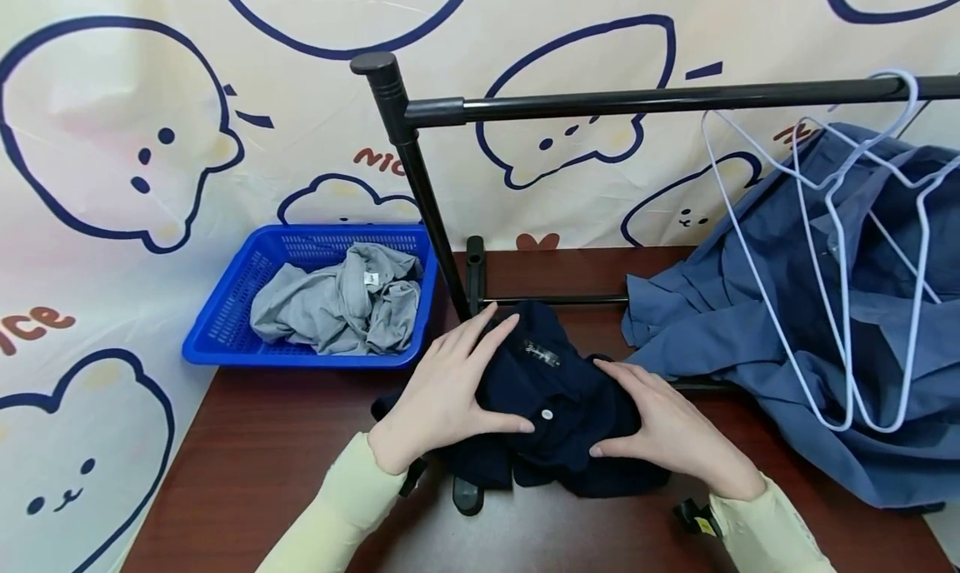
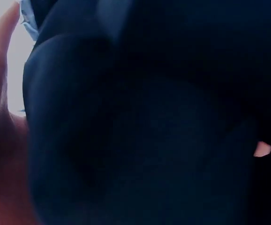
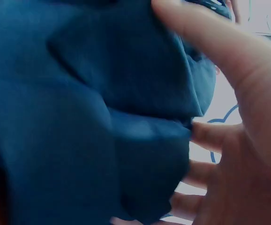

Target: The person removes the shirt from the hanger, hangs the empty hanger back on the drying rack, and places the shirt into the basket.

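A bunched dark navy shirt (image 1: 570, 427) with a white button lies between my two hands above the brown table. At its left side my left hand (image 1: 450, 381) spreads its fingers straight along the cloth, its thumb over the front. My right hand (image 1: 671, 423) cups the other side, thumb on the front. In the right wrist view, the fingers (image 3: 208, 172) of that hand pass behind the cloth edge. Navy cloth (image 2: 140, 131) fills most of the left wrist view, dark and blurred, with part of the left palm at the side.
A blue basket (image 1: 198, 344) holding a crumpled grey garment (image 1: 337, 302) stands at the left. The black clothes rack (image 1: 562, 104) rises behind the shirt, its foot (image 1: 467, 498) showing below it. White hangers (image 1: 843, 340) and blue-grey clothing (image 1: 750, 306) hang at the right.
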`<state>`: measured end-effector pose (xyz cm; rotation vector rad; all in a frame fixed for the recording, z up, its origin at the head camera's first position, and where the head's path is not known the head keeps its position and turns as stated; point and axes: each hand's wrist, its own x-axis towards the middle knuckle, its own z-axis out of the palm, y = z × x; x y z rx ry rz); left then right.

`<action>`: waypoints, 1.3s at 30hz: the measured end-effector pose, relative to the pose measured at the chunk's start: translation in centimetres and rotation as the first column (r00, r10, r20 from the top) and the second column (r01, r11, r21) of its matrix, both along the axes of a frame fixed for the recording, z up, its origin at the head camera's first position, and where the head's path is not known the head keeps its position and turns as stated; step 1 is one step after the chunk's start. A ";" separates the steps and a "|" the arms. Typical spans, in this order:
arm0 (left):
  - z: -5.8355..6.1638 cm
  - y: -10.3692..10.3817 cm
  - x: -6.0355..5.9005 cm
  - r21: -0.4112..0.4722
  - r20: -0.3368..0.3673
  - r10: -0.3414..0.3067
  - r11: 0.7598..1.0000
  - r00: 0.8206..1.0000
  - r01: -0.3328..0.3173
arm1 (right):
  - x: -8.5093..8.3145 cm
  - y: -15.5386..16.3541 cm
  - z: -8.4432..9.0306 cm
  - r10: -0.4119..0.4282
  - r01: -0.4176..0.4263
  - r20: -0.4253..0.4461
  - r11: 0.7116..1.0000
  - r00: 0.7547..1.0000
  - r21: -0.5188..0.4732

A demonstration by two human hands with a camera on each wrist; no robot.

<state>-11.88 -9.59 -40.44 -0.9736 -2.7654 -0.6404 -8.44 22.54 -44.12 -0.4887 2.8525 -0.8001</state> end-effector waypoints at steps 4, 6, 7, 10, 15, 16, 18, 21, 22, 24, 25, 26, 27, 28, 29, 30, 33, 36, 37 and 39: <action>-0.9 0.0 0.6 -0.019 0.070 0.008 1.000 0.998 -0.007 | -0.3 -0.5 -0.5 -0.008 0.006 -0.044 0.999 0.999 -0.032; -1.3 0.0 0.8 -0.027 0.115 0.004 1.000 0.993 -0.001 | -0.4 -0.8 -0.6 -0.010 0.007 -0.066 0.998 0.998 -0.056; -1.5 0.0 0.9 -0.032 0.135 0.004 0.999 0.991 0.001 | -0.5 -0.9 -0.7 -0.014 0.009 -0.072 0.998 0.997 -0.070; -2.1 0.0 0.9 -0.044 0.169 0.002 0.999 0.986 0.006 | -0.8 -1.3 -0.5 -0.023 0.013 -0.076 0.992 0.997 -0.129; -3.0 0.0 0.8 -0.100 0.130 0.043 0.995 0.991 -0.031 | -1.4 -2.1 -0.2 -0.011 -0.009 -0.088 0.975 0.996 -0.221; -3.1 0.0 0.8 -0.117 0.116 0.054 0.992 0.992 -0.040 | -1.5 -2.3 -0.2 -0.001 -0.019 -0.090 0.974 0.996 -0.226; -3.3 0.0 0.8 -0.164 0.096 0.075 0.985 0.993 -0.058 | -1.7 -2.6 -0.1 0.024 -0.042 -0.080 0.972 0.997 -0.233; -3.4 -0.1 0.7 -0.220 0.071 0.089 0.973 0.993 -0.071 | -2.1 -3.0 -0.2 0.066 -0.073 -0.041 0.970 0.997 -0.233; -3.4 -0.2 0.7 -0.233 0.076 0.091 0.970 0.993 -0.071 | -2.2 -3.1 -0.2 0.077 -0.082 -0.029 0.969 0.997 -0.232; -3.5 -0.3 0.7 -0.246 0.090 0.092 0.967 0.992 -0.068 | -2.5 -3.4 -0.3 0.099 -0.100 -0.013 0.969 0.995 -0.224; -3.6 -0.3 0.7 -0.245 0.102 0.089 0.968 0.991 -0.061 | -2.6 -3.6 -0.4 0.108 -0.107 -0.011 0.971 0.994 -0.215; -3.6 -0.3 0.7 -0.241 0.116 0.084 0.969 0.990 -0.054 | -2.8 -3.8 -0.4 0.114 -0.114 -0.009 0.972 0.993 -0.206; -3.7 -0.4 0.7 -0.233 0.130 0.076 0.971 0.989 -0.044 | -2.9 -4.0 -0.5 0.118 -0.117 -0.007 0.974 0.993 -0.193; -3.8 -0.4 0.7 -0.225 0.144 0.069 0.974 0.987 -0.035 | -3.1 -4.2 -0.6 0.124 -0.123 -0.006 0.976 0.992 -0.178; -3.8 -0.4 0.7 -0.212 0.157 0.060 0.977 0.986 -0.026 | -3.2 -4.5 -0.7 0.128 -0.128 -0.007 0.979 0.992 -0.156; -3.9 -0.4 0.7 -0.199 0.171 0.052 0.980 0.984 -0.017 | -3.4 -4.7 -0.7 0.131 -0.130 -0.004 0.982 0.991 -0.138; -4.0 -0.5 0.6 -0.161 0.210 0.030 0.987 0.977 0.004 | -3.9 -5.4 -1.0 0.134 -0.134 0.006 0.988 0.991 -0.081; -4.2 -0.5 0.4 -0.138 0.235 0.022 0.990 0.972 0.011 | -4.4 -5.9 -1.1 0.132 -0.131 0.017 0.991 0.991 -0.033; -4.3 -0.5 0.3 -0.136 0.236 0.020 0.991 0.971 0.013 | -4.6 -6.0 -1.2 0.130 -0.129 0.021 0.991 0.991 -0.021; -4.3 -0.5 0.1 -0.134 0.230 0.019 0.991 0.973 0.012 | -4.9 -6.2 -1.2 0.131 -0.131 0.023 0.991 0.991 0.000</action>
